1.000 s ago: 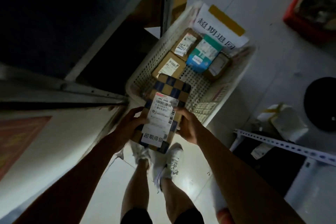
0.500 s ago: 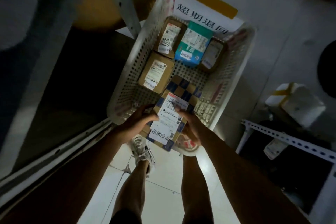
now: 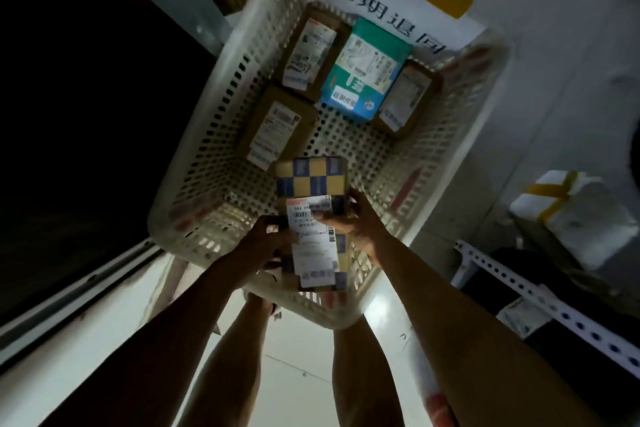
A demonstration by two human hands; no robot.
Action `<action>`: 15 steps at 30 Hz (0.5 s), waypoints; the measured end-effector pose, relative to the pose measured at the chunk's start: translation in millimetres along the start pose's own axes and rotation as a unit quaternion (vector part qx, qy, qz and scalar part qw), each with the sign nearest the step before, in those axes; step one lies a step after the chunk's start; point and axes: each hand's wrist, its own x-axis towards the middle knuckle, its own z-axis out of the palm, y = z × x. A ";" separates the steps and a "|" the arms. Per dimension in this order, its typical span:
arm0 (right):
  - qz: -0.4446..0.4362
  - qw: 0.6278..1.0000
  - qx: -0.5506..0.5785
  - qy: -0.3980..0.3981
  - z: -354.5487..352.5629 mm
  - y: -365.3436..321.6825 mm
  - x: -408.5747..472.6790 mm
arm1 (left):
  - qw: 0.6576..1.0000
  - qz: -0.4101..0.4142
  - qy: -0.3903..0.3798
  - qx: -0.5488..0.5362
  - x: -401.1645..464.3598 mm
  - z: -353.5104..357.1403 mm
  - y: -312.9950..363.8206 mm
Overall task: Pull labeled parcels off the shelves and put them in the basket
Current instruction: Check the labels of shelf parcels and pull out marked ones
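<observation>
Head view: a checkered blue-and-yellow parcel (image 3: 313,218) with a white shipping label (image 3: 313,246) sits low inside the near end of the white perforated basket (image 3: 214,135), gripped from both sides. At its 9 o'clock the left hand (image 3: 263,243) is curled closed against its edge; at its 3 o'clock the right hand (image 3: 353,225) wraps it, thumb lying over the label. Toward 12 o'clock on the basket floor lie two labeled cardboard boxes (image 3: 277,128) (image 3: 311,48), a teal-and-white package (image 3: 367,73) and a third brown box (image 3: 405,97). A paper sign (image 3: 388,14) hangs on the far wall. At 3 o'clock outside, a slotted metal rail (image 3: 540,295).
</observation>
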 end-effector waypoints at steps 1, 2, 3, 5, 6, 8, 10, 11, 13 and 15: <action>-0.019 1.000 -0.010 -0.013 -0.1 0.8 10.4 | 1.000 -0.008 0.006 -0.016 9.1 0.8 -4.0; -0.030 0.999 -0.033 -0.027 0.7 5.9 24.0 | 0.999 -0.018 0.013 -0.043 18.1 0.7 -9.3; -0.029 0.998 -0.045 -0.032 5.2 5.2 31.2 | 0.997 -0.024 0.022 -0.071 24.5 1.3 -15.7; -0.014 0.994 -0.100 -0.030 16.1 10.2 50.0 | 0.988 -0.043 0.061 -0.137 39.4 1.8 -29.2; -0.002 0.989 -0.141 -0.043 23.4 10.8 54.8 | 0.980 -0.046 0.081 -0.174 46.1 1.4 -36.1; 0.019 0.975 -0.209 -0.072 40.7 11.6 62.9 | 0.964 -0.051 0.114 -0.235 58.5 -2.9 -49.6; 0.002 0.955 -0.277 -0.109 57.2 12.2 71.7 | 0.952 -0.059 0.121 -0.276 73.6 -10.2 -63.8; -0.010 0.941 -0.314 -0.125 64.9 12.0 77.9 | 0.946 -0.063 0.122 -0.295 78.9 -14.0 -67.7; -0.033 0.910 -0.379 -0.168 76.3 8.8 89.4 | 0.944 -0.059 0.131 -0.297 87.1 -21.7 -67.5; -0.051 0.869 -0.448 -0.203 84.0 10.9 105.2 | 0.951 -0.056 0.135 -0.272 95.7 -31.2 -63.7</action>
